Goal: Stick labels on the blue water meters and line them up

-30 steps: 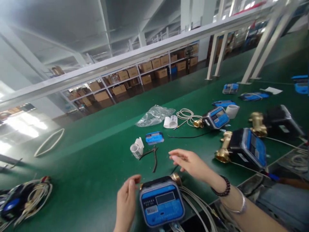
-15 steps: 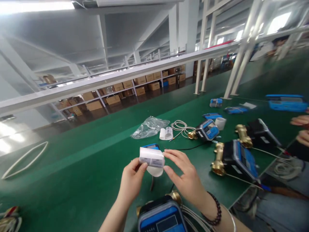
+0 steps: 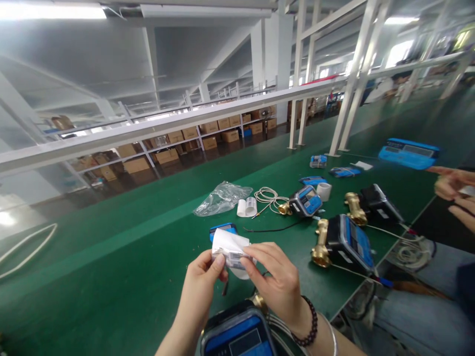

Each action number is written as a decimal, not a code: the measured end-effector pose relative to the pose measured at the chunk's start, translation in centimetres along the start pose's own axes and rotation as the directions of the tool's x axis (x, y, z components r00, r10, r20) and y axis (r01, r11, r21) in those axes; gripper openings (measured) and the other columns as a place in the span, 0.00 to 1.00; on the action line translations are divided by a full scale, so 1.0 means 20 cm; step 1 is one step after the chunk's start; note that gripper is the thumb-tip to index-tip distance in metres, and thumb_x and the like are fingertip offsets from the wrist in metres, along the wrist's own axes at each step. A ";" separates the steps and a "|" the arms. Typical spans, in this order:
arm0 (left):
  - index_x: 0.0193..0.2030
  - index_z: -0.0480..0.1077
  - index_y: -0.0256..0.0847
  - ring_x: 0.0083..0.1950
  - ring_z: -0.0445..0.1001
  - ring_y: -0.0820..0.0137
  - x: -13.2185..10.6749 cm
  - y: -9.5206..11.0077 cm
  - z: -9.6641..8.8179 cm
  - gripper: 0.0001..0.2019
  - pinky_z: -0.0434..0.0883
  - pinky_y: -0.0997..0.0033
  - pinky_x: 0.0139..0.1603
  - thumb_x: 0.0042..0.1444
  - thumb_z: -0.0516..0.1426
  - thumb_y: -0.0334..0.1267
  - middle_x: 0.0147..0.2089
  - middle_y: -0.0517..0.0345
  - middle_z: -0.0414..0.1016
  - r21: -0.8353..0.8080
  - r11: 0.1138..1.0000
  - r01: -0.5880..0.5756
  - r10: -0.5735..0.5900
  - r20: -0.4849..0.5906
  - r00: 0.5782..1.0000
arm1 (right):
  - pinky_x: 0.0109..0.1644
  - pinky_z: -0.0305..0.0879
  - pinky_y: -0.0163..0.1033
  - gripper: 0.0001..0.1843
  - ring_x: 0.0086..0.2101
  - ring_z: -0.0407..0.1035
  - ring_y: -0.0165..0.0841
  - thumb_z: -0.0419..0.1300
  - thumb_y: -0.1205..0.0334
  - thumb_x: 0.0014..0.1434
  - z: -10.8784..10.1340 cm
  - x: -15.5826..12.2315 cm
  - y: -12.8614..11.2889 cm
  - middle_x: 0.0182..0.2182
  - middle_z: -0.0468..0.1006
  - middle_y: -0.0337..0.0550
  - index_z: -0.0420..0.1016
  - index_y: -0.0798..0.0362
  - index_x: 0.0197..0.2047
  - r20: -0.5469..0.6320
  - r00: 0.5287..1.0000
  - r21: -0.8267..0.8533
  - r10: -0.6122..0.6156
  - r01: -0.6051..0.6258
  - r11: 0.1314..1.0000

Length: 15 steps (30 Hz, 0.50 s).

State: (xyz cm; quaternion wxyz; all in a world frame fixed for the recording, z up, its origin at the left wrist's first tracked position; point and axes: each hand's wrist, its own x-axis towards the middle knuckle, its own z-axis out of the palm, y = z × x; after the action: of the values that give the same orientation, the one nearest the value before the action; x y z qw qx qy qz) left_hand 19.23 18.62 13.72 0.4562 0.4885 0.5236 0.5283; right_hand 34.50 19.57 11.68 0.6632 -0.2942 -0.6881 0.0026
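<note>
A roll of white printed labels (image 3: 230, 242) is held up over the green bench, between my two hands. My left hand (image 3: 202, 277) pinches the roll's left end between thumb and fingers. At the right end my right hand (image 3: 272, 272) closes thumb and fingertips on the label strip. Beneath my wrists sits a blue and black meter (image 3: 241, 331) with brass fittings, partly cut off by the lower edge. Just behind the labels lies a blue meter faceplate (image 3: 222, 230), partly hidden by them.
Right of my hands stand meters with brass pipe bodies (image 3: 345, 242). Beyond lie a clear plastic bag (image 3: 222, 198), another label roll (image 3: 247, 206) and a coiled cable (image 3: 269, 198). A co-worker's hand (image 3: 454, 185) is at far right near a blue panel (image 3: 410, 153). A metal rail (image 3: 166, 121) crosses behind.
My right fingers have closed onto the labels' right end, and the strip now looks bent and lifted. The view has shifted slightly to the right.
</note>
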 end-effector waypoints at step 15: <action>0.35 0.72 0.38 0.37 0.73 0.61 0.27 -0.18 -0.16 0.14 0.69 0.62 0.42 0.58 0.48 0.43 0.32 0.50 0.75 0.665 0.740 -0.100 0.311 -0.206 0.928 | 0.49 0.68 0.44 0.07 0.48 0.67 0.38 0.59 0.61 0.61 -0.02 -0.11 0.07 0.47 0.74 0.46 0.74 0.48 0.31 0.177 0.947 0.105 0.270 -0.290 0.951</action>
State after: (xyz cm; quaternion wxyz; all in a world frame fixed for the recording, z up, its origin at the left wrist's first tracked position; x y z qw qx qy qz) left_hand 15.32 23.71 10.50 0.1126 0.5831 0.6783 0.4328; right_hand 35.31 19.76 9.09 0.6163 -0.3444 -0.6888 0.1651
